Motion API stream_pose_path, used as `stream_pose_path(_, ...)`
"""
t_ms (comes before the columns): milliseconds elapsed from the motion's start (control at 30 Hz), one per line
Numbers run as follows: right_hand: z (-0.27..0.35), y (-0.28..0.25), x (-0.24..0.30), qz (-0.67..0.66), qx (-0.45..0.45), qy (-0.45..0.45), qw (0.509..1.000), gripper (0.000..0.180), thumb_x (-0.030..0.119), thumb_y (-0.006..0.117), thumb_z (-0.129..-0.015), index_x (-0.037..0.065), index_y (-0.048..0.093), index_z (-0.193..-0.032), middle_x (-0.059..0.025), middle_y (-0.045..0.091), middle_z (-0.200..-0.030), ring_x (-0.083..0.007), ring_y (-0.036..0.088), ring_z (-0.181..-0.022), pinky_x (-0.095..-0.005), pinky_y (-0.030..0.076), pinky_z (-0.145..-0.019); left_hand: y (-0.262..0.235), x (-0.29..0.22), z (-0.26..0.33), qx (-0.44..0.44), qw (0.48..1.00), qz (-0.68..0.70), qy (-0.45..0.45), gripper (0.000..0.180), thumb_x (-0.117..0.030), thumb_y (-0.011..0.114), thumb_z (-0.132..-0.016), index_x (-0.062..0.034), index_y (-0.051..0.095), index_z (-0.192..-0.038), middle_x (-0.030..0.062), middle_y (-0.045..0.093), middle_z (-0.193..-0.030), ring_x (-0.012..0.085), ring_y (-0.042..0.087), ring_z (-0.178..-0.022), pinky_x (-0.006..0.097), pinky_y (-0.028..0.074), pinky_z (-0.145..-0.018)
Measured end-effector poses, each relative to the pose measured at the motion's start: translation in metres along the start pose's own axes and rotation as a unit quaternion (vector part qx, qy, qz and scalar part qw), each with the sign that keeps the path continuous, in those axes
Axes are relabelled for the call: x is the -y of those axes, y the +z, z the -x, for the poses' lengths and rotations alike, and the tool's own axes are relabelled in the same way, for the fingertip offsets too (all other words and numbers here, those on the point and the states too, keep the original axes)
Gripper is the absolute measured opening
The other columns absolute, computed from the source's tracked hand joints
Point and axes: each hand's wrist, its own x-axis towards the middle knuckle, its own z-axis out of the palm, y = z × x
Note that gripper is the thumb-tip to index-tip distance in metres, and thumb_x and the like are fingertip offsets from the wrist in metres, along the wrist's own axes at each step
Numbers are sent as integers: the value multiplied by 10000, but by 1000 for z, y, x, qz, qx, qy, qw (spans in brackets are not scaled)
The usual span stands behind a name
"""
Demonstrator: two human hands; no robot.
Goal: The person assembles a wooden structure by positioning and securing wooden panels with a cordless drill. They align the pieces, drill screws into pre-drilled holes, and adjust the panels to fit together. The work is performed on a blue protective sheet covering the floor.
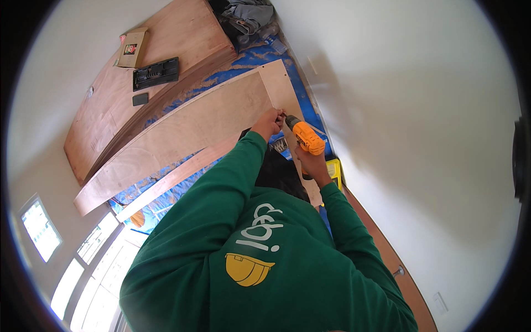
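Your right hand (311, 165) wraps the orange drill (308, 139) at one o'clock, while your left hand's (267, 124) fingers bunch just past its chuck (291, 120), gripping what I cannot tell, so skidding off the plywood board (283, 88) at twelve could nick them.

drill (308, 138): plastic | long board (204, 108): smooth matt wood | tarp (307, 102): wrinkled plastic

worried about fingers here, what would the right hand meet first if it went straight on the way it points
The drill in the right hand would probably meet the fingertips of the left hand first, with a wooden board behind them, though depth is hard to judge there.
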Motion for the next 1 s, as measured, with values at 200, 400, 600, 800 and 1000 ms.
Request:
stream_pose_path(200,6,-7,2,78,-3,15,997,282,145,753,-986,-8,735,-1222,-39,773,-1001,-163,771,-926,-339,603,-839,4,4,-2,-13,998,-55,7,238,-197,570,-1147,-158,690,-945,-54,560,-736,43,407,-484,224,295,-440)
stream_pose_path(400,8,-10,12,65,0,30,997,318,165,761,-975,-10,740,-1240,-97,799,-1052,-217,793,-1000,-373,607,-873,11,5,3,-16,997,-71,16,197,-203,582,-1151,-144,684,-993,-50,570,-756,43,437,-501,227,313,-436)
stream_pose_path(600,2,-12,32,75,9,-5,997,291,131,717,-976,-4,725,-1234,-71,781,-1041,-186,773,-988,-361,596,-878,17,1,3,-42,998,-46,-4,181,-200,598,-1152,-118,693,-1021,-33,586,-778,50,442,-512,228,316,-437)
stream_pose_path(800,1,-14,42,78,25,25,996,294,144,707,-972,1,721,-1228,-81,778,-1044,-199,772,-986,-368,595,-875,11,0,2,-2,998,-59,-5,220,-209,593,-1155,-103,709,-1002,-30,584,-774,51,432,-512,217,298,-423)
stream_pose_path(1000,-1,-10,37,88,13,-9,996,284,144,702,-968,-1,718,-1212,-85,778,-1024,-220,776,-974,-377,594,-868,13,3,6,-13,999,-44,-11,238,-228,581,-1167,-102,724,-1025,-35,574,-768,53,408,-505,217,287,-415)
